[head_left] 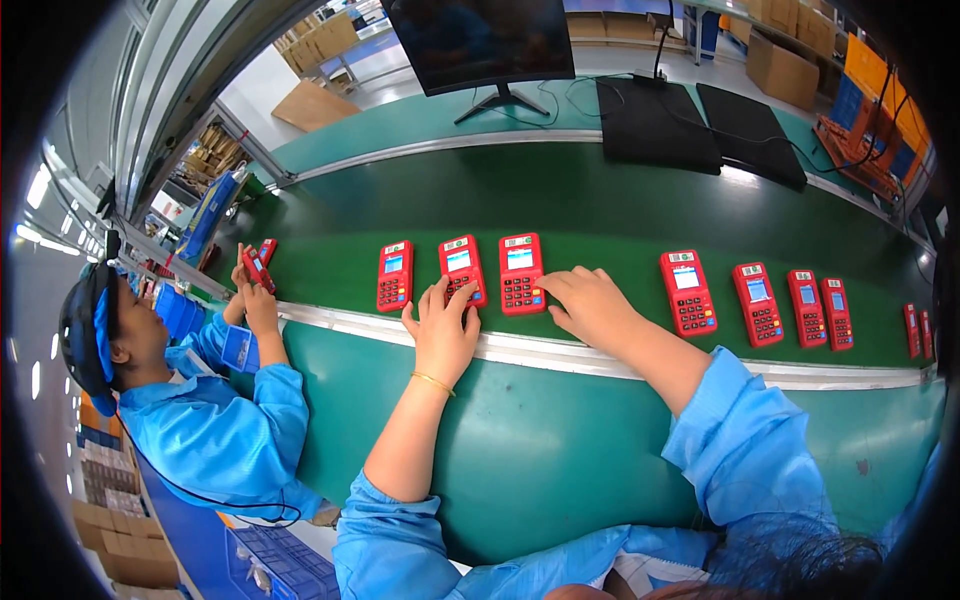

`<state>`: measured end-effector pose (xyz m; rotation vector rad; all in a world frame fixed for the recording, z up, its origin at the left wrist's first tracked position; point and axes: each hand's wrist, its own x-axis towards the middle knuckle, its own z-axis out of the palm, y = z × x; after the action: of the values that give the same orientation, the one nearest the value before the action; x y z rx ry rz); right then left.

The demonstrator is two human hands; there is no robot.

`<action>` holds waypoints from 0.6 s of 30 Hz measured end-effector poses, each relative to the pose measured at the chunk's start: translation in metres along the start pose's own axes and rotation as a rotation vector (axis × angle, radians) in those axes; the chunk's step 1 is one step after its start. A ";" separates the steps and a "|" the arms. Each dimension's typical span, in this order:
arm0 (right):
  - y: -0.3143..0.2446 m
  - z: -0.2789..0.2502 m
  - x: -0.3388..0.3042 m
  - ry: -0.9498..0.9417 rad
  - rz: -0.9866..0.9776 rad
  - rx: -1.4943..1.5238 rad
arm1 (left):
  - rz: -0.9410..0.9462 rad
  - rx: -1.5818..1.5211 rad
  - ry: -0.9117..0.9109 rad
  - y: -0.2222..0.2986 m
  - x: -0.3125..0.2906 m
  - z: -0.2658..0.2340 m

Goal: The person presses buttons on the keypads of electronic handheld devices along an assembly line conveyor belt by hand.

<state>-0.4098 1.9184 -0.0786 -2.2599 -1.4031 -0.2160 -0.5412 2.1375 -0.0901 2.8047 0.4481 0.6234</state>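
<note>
A row of red handheld payment terminals with lit screens and dark keypads lies on the green belt. My left hand (pixel 445 322) rests with fingers spread over the lower keypad of one terminal (pixel 459 262), covering part of its keys. To the right of it lies another terminal (pixel 520 258). My right hand (pixel 592 308) reaches to that one's lower right edge, index fingertip at the keypad's side and thumb apart below. Neither hand is wrapped round a terminal. A third terminal (pixel 395 276) lies left of my left hand, touched by neither hand.
More terminals lie to the right, the nearest (pixel 688 292) beyond my right wrist. At left a co-worker (pixel 215 420) in blue holds a red terminal (pixel 258 270). A metal rail (pixel 560 352) edges the belt. Behind stand a monitor (pixel 480 45) and black mats (pixel 655 125).
</note>
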 end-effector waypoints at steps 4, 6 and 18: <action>-0.024 0.010 0.001 -0.020 -0.091 -0.390 | 0.022 0.115 0.022 0.001 0.003 0.001; -0.031 0.014 0.001 -0.021 -0.129 -0.591 | 0.028 0.136 0.015 -0.004 0.000 0.003; -0.032 0.001 0.008 -0.042 -0.001 -0.372 | -0.258 0.076 -0.025 -0.098 0.005 -0.024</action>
<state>-0.4344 1.9367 -0.0667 -2.5721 -1.4857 -0.4668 -0.5711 2.2338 -0.0953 2.7555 0.8276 0.5244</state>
